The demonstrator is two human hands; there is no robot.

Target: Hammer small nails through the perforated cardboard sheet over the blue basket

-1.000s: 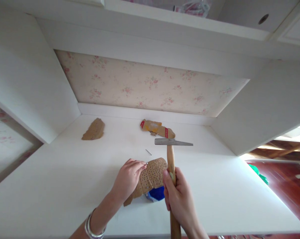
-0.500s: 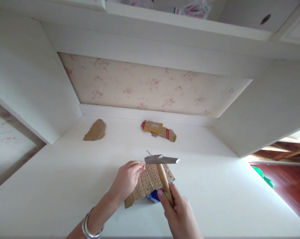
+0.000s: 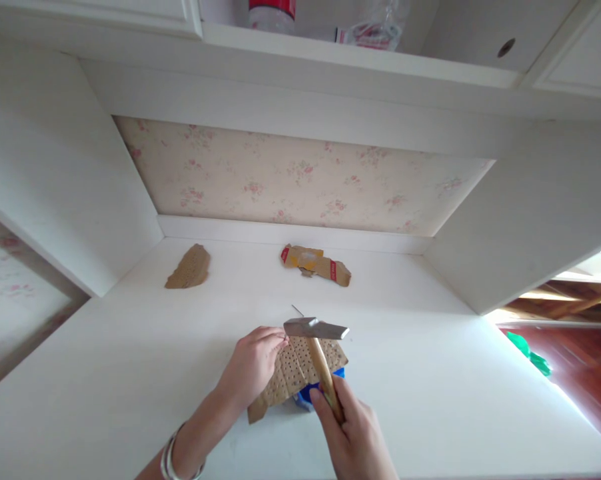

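My right hand [image 3: 355,427] grips the wooden handle of a hammer [image 3: 323,367]. Its metal head is level with my left fingertips and very close to them. My left hand [image 3: 253,360] is closed in a pinch on a thin nail [image 3: 286,337], mostly hidden by the fingers, at the upper left edge of a cardboard piece [image 3: 293,367]. Many small holes cover this cardboard, which rests over a blue box [image 3: 305,396]. Past the hammer head, another thin nail [image 3: 297,311] shows; its lower end is hidden.
Torn cardboard pieces lie toward the back of the white tabletop, one plain [image 3: 188,267] at left and one with red and yellow markings [image 3: 315,263] in the middle. White panels stand on both sides. An overhead shelf [image 3: 355,55] holds plastic bottles.
The hammer head has come slightly left and down, nearer my left fingertips. My left hand keeps its pinch at the cardboard's edge. The view has tilted up a little.
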